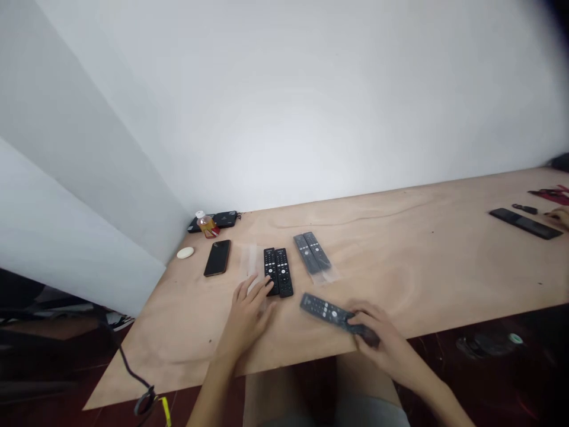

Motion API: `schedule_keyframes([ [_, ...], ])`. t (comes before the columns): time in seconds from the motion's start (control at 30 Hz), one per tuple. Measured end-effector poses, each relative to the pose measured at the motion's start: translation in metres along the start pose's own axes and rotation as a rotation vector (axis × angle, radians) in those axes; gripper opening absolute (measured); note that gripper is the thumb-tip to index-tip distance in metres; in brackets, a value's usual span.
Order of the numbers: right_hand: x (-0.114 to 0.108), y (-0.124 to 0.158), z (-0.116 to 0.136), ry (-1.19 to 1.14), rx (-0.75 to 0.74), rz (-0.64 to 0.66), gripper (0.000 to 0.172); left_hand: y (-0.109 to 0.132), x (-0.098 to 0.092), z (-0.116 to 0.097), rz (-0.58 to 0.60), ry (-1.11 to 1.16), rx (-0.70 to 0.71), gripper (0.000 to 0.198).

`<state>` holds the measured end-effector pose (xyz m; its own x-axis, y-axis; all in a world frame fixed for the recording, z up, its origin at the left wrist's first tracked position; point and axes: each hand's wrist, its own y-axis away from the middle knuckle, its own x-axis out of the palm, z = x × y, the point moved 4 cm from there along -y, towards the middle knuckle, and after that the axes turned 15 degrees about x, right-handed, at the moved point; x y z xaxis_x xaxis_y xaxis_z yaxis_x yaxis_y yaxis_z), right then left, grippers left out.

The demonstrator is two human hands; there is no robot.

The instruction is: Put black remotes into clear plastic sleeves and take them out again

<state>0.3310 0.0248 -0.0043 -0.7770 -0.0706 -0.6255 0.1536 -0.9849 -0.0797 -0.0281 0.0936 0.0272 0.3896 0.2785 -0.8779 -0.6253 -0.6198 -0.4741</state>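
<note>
My right hand (377, 335) is wrapped round the near end of a black remote control (326, 311), which lies slanted over the plywood table (400, 261) near its front edge. My left hand (251, 308) rests flat with fingers spread, its tips touching the near end of a pair of black remotes (278, 270) lying side by side, and it lies partly on a clear plastic bag (252, 264). Two more remotes (313, 251) sit together inside a clear bag just behind and to the right.
A black phone (217, 257), a white oval object (185, 252), a small bottle (205, 223) and a black box (221, 219) sit at the table's far left corner. At far right lie a long black bar (525, 223) and another person's hand (560, 217). A cable (128, 367) hangs at left.
</note>
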Motion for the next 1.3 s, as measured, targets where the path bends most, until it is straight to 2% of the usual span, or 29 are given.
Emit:
schedule_keyframes([
  [0.07, -0.014, 0.001, -0.005, -0.046, -0.005, 0.070, 0.036, -0.002, -0.003, -0.025, -0.034, 0.055, 0.017, 0.048],
  [0.13, -0.017, -0.001, 0.001, -0.066, -0.016, 0.123, 0.039, -0.008, 0.001, -0.054, -0.001, 0.147, 0.045, 0.055],
  [0.2, -0.008, -0.007, 0.016, -0.085, -0.038, 0.180, 0.039, -0.015, 0.008, -0.078, 0.074, 0.237, 0.076, 0.071],
  [0.27, 0.007, -0.014, 0.031, -0.133, -0.073, 0.253, 0.039, -0.020, 0.016, -0.091, 0.160, 0.312, 0.089, 0.075],
  [0.33, 0.018, -0.019, 0.038, -0.191, -0.097, 0.320, 0.039, -0.019, 0.020, -0.091, 0.220, 0.357, 0.079, 0.062],
  [0.4, 0.022, -0.023, 0.033, -0.234, -0.058, 0.345, 0.041, -0.013, 0.020, -0.082, 0.225, 0.362, 0.053, 0.048],
  [0.47, 0.015, -0.025, 0.018, -0.270, 0.045, 0.280, 0.040, -0.003, 0.017, -0.072, 0.178, 0.338, 0.011, 0.041],
  [0.53, 0.005, -0.027, 0.003, -0.293, 0.138, 0.158, 0.032, 0.006, 0.014, -0.065, 0.115, 0.312, -0.029, 0.039],
  [0.6, -0.001, -0.027, -0.003, -0.315, 0.158, 0.064, 0.025, 0.012, 0.013, -0.062, 0.066, 0.296, -0.051, 0.038],
  [0.67, 0.000, -0.027, 0.001, -0.339, 0.127, 0.039, 0.022, 0.015, 0.014, -0.062, 0.045, 0.298, -0.049, 0.038],
  [0.77, 0.010, -0.028, 0.012, -0.376, 0.121, 0.055, 0.022, 0.015, 0.017, -0.063, 0.040, 0.301, -0.043, 0.039],
  [0.87, 0.018, -0.029, 0.018, -0.454, 0.203, 0.081, 0.030, 0.015, 0.017, -0.062, 0.026, 0.290, -0.053, 0.039],
  [1.03, 0.014, -0.027, 0.021, -0.603, 0.311, 0.027, 0.037, 0.016, 0.016, -0.060, -0.006, 0.273, -0.074, 0.039],
  [1.1, 0.015, -0.026, 0.021, -0.626, 0.326, 0.068, 0.037, 0.015, 0.014, -0.060, -0.019, 0.267, -0.075, 0.038],
  [1.2, 0.019, -0.027, 0.021, -0.630, 0.285, 0.159, 0.038, 0.014, 0.013, -0.060, -0.033, 0.279, -0.086, 0.037],
  [1.3, 0.023, -0.032, 0.022, -0.642, 0.217, 0.195, 0.034, 0.013, 0.012, -0.060, -0.029, 0.306, -0.091, 0.037],
])
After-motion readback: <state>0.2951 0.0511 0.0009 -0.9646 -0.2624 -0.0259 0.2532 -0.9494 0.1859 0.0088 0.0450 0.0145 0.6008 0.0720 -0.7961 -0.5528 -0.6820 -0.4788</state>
